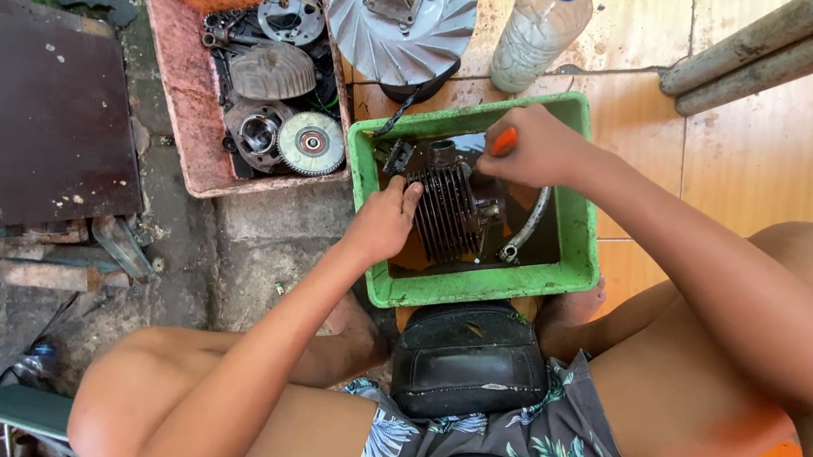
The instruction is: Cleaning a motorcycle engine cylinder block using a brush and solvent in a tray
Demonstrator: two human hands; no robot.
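A dark finned engine cylinder [450, 213] lies in dark liquid inside a green plastic tub [469, 285]. My left hand [385, 222] grips the cylinder's left side and holds it steady. My right hand [530, 146] is closed around an orange-handled tool [503, 141] just above the cylinder's right end. The tool's tip is hidden behind the hand. A curved metal pipe [526, 227] lies in the tub to the right of the cylinder.
A pink tub [172, 107] at the left holds several round engine parts. Behind the green tub stand a grey finned fan wheel [402, 14] and a clear plastic bottle [540, 31]. A black stool seat [468, 362] sits between my bare knees. Wooden poles [781, 51] lie at the upper right.
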